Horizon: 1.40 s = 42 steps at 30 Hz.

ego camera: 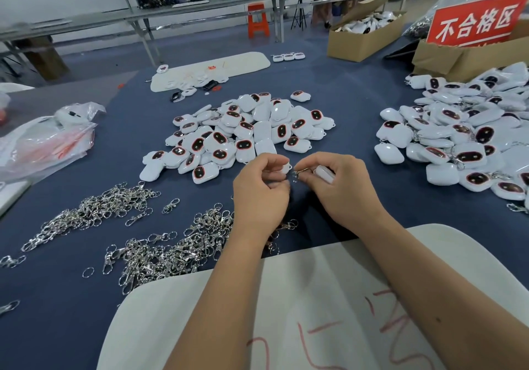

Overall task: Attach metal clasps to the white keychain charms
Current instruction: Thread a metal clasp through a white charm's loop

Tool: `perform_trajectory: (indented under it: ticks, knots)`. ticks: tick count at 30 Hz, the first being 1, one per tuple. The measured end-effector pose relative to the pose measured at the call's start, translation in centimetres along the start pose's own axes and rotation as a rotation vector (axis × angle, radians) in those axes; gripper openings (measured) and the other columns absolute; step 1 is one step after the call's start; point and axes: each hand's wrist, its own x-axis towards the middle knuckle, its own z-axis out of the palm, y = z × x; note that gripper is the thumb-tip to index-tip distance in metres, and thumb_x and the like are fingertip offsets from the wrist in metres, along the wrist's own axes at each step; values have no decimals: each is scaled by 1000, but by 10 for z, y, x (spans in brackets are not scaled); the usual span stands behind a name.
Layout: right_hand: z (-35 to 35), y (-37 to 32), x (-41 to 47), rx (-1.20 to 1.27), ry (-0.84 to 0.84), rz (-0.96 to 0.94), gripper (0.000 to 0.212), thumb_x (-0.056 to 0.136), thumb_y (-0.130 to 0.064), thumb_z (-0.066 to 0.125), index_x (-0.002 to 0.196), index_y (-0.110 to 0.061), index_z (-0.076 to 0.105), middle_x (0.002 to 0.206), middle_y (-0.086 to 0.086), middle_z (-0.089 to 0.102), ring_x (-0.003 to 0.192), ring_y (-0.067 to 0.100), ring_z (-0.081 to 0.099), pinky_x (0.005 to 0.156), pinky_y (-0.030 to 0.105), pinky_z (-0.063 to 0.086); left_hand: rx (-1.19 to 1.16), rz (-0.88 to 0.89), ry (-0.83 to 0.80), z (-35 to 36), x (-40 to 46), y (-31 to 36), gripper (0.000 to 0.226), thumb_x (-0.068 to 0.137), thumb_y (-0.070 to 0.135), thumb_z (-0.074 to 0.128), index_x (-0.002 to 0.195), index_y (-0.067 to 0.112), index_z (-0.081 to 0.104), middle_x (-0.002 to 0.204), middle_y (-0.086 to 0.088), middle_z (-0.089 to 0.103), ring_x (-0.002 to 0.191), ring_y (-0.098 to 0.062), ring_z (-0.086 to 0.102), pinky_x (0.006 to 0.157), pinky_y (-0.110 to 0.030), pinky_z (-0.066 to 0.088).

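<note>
Lots of loose metal clasps [160, 243] wait on the left, the middle charm pile [243, 135] looks undone, the left hand [259, 189] pinches a charm [284, 167], the right hand [343, 189] pinches a clasp [300, 173] (plus something white), and the right pile [458, 138] looks finished.

Open blue table cloth [357, 89] runs as a lane between the middle charm pile [243, 132] and the right-hand charm pile [463, 129], so a hand can slide straight forward there toward the cardboard box [363, 37]. Going left is messier: clasp heaps [160, 243] sprawl over the near-left cloth with only thin bare strips between them, and the plastic bag [45, 140] blocks the far left. Near edge is covered by a white board [200, 312].
</note>
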Motion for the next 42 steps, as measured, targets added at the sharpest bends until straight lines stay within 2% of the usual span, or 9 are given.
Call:
perform_trajectory:
  ticks: [3,10,15,21,23,27,31,35,42]
  knots:
    - [-1,-1,0,20,-11,-6,16,91,-8,75,90,-23,79,81,-13,75,76,5,67,68,12,47,20,30,-96,2,-2,2,25,85,-4,71,102,14,75,96,3,75,82,-10,69,72,-15,54]
    - [0,-2,-1,18,21,18,17,89,-8,78,85,-25,76,76,-16,73,68,-4,62,63,7,43,-11,-1,-8,0,1,-1,22,83,-2,76,93,17,75,80,-2,75,75,-14,73,71,-20,58]
    - [0,-1,1,15,47,55,15,88,-11,79,84,-25,76,74,-13,73,68,4,63,61,8,44,-96,-31,59,-2,1,-2,19,80,0,79,86,18,75,77,-1,76,75,-16,74,72,-23,60]
    - [0,-3,0,33,51,-9,11,91,-14,78,94,-25,79,87,-17,74,86,-3,65,75,5,43,-106,-34,71,-2,1,-1,24,80,1,79,81,23,70,76,3,76,74,-15,73,73,-27,61]
    - [0,-3,0,56,27,-24,12,92,-13,76,93,-24,79,89,-16,74,88,1,66,77,7,43,-115,-27,57,-1,1,0,25,79,1,80,82,23,67,78,1,76,74,-16,74,73,-26,61]
    - [-1,0,1,83,1,-25,15,93,-11,75,86,-23,78,75,-19,70,75,5,65,70,11,43,-114,-3,29,-2,1,0,21,79,2,82,84,18,69,79,-1,76,76,-15,74,74,-26,61]
    - [-2,1,2,178,15,8,14,94,-9,75,87,-20,79,81,-9,73,75,11,65,72,23,51,-115,18,-40,-3,2,-3,11,87,2,74,85,13,76,77,-3,75,70,-14,71,75,-33,61]
    - [-4,0,3,249,-10,27,13,95,-5,73,88,-14,80,80,-4,73,74,12,64,75,23,52,-104,16,-103,-3,3,-3,9,89,1,71,87,8,76,77,-10,74,66,-12,67,74,-31,59]
    - [-6,-1,4,288,-41,38,14,96,-6,72,88,-13,80,76,-11,71,70,12,63,72,19,51,-161,20,-126,-4,4,-4,8,92,-1,68,91,3,75,78,-10,74,66,-12,66,68,-22,56]
